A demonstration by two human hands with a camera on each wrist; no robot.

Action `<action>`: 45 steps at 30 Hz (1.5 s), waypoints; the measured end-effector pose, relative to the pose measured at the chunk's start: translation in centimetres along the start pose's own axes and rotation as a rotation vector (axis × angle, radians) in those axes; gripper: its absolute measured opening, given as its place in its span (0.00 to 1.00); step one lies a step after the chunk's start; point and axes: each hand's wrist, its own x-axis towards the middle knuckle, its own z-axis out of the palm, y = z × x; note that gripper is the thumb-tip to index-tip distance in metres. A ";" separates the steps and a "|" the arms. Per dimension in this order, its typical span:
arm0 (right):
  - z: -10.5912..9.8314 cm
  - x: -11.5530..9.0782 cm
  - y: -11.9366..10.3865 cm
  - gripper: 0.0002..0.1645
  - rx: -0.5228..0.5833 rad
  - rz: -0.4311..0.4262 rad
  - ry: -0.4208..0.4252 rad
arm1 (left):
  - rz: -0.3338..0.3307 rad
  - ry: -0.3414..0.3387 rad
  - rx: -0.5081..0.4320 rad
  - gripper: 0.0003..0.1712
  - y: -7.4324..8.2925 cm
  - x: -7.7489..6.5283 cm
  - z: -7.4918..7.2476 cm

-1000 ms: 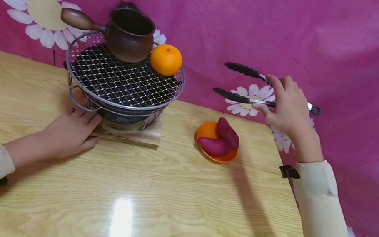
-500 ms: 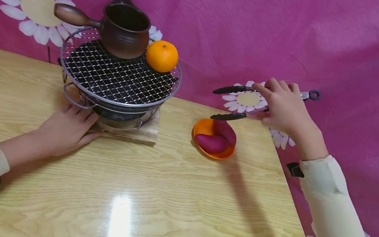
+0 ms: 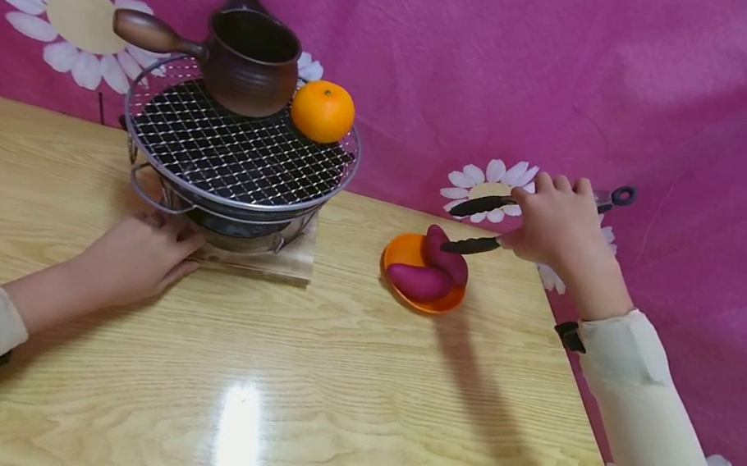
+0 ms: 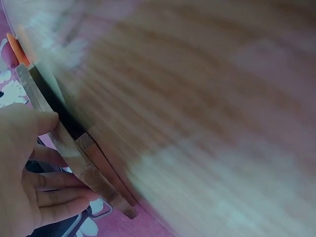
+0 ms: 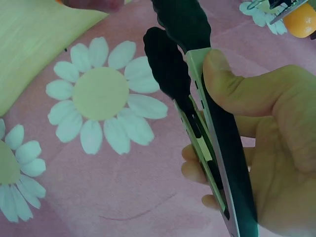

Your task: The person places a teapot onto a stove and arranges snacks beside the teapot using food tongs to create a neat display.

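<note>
My left hand (image 3: 132, 257) grips the near left edge of a wooden board (image 3: 270, 266) under the round tabletop grill (image 3: 229, 158). In the left wrist view the thumb presses one side of the board, with the fingers spread along its top. My right hand (image 3: 562, 229) holds a pair of black-tipped tongs (image 5: 227, 163), their arms spread with nothing between them. The lower tong tip overlaps the rear purple sweet potato (image 3: 445, 261) in the head view. Another sweet potato (image 3: 419, 281) lies in front of it, both in a small orange dish (image 3: 404, 248).
On the grill's wire mesh stand a brown clay pot (image 3: 251, 78) with a side handle pointing left and an orange (image 3: 323, 112) beside it. Behind the wooden table (image 3: 330, 392) hangs a pink cloth (image 3: 408, 39) with white daisies. The table's right edge runs below my right forearm.
My right hand has lowered the tongs toward the dish, and their tips now stand closer together. My left hand stays at the board; the head view has shifted slightly.
</note>
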 end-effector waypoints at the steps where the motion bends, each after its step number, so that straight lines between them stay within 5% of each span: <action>1: 0.2 0.0 0.0 0.40 0.006 0.004 0.000 | 0.001 0.002 0.001 0.18 -0.1 0.0 0.0; 7: 1.8 0.2 -0.3 0.37 0.013 0.010 -0.005 | -0.016 0.016 -0.002 0.46 -0.5 0.0 0.2; 21: 5.1 0.3 -0.8 0.39 0.030 0.033 0.021 | -0.016 0.085 -0.036 0.45 -0.7 0.0 0.4; 45: 7.7 0.1 -1.5 0.34 0.046 0.037 0.066 | -0.019 0.063 -0.037 0.43 -0.8 0.0 0.2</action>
